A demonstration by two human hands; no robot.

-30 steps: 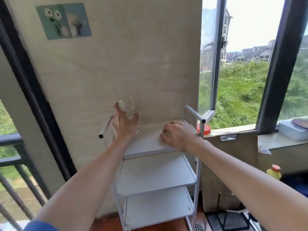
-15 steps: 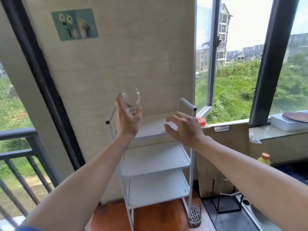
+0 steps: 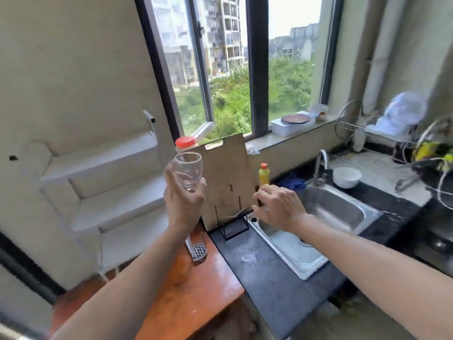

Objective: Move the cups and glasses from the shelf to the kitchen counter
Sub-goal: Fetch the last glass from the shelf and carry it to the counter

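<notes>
White shelf [image 3: 117,173] at left, blurred. Left hand [image 3: 182,202] grips a clear glass [image 3: 188,171] by its base, upright, in the air beside the shelf. Right hand [image 3: 278,208] loosely curled, holding nothing, above the sink [image 3: 343,212] (bottle label unreadable).

Your shelf [image 3: 117,177] stands left of the cutting board [image 3: 226,182]; the sink [image 3: 318,217] lies right, a bowl [image 3: 346,177] behind it.

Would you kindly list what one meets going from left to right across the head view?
White shelf → left hand holding the glass → cutting board → yellow bottle → right hand → tap → white bowl → dish rack.
</notes>
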